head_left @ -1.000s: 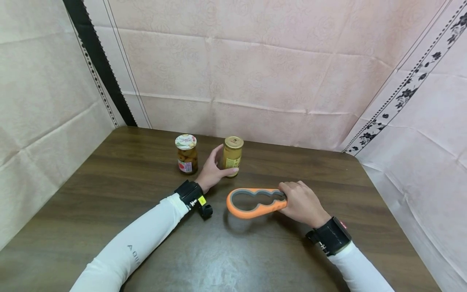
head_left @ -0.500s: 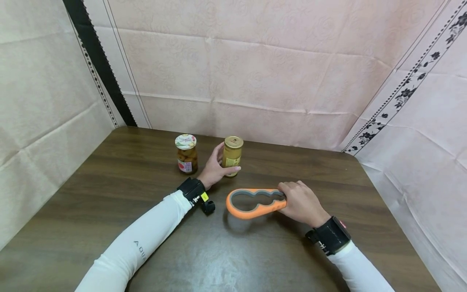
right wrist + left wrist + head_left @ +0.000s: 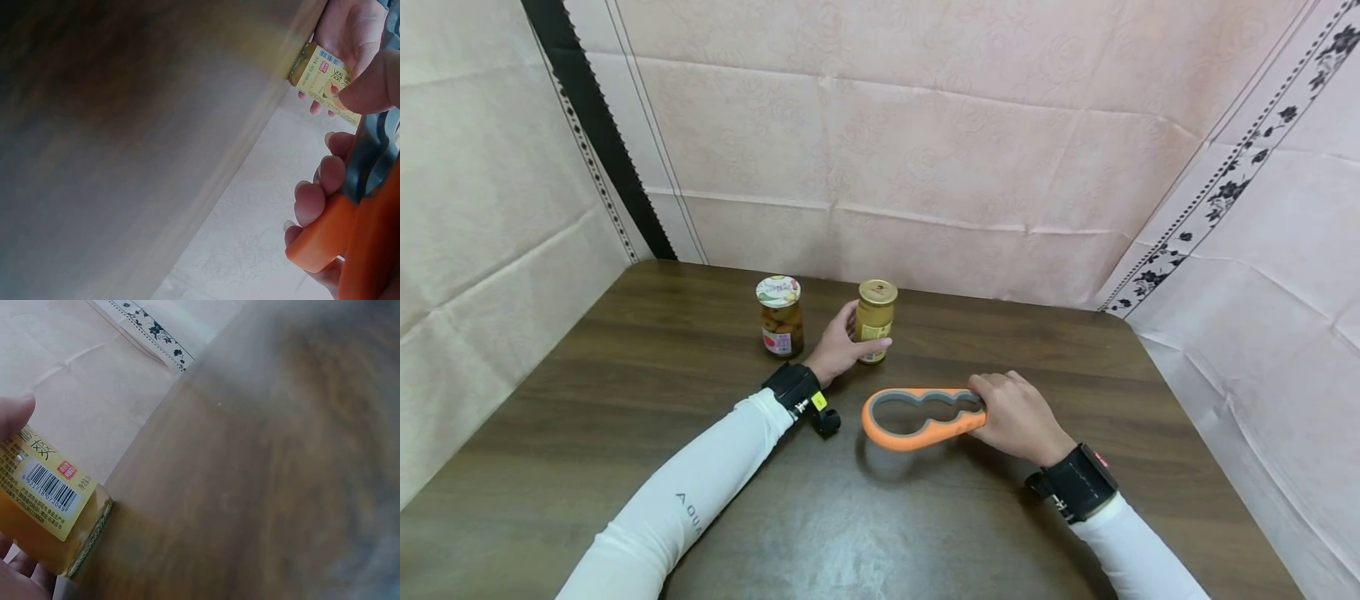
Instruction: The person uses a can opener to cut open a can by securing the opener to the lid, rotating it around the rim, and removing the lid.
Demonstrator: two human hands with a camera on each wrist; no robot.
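Observation:
My left hand (image 3: 835, 348) grips a glass jar (image 3: 876, 315) with a gold lid near the back of the table, its thumb across the front and fingers behind. A yellow label (image 3: 47, 481) with a barcode faces the left wrist camera. To the right and nearer, my right hand (image 3: 1018, 417) holds an orange jar opener (image 3: 901, 442) with a grey scalloped inner edge. The opener's loop points left, over its shadow on the table. Curled fingers (image 3: 312, 200) of the right hand wrap one end of it in the right wrist view.
A second jar (image 3: 781, 318), with a white patterned lid and dark brown contents, stands left of the left hand. The brown wood-grain table (image 3: 715, 367) ends at a pale cloth backdrop (image 3: 880, 150), with cloth on both sides too.
My left hand has moved slightly right and closed in around the gold-lidded jar. The right hand and jar opener stay nearly still; the head view has shifted a little.

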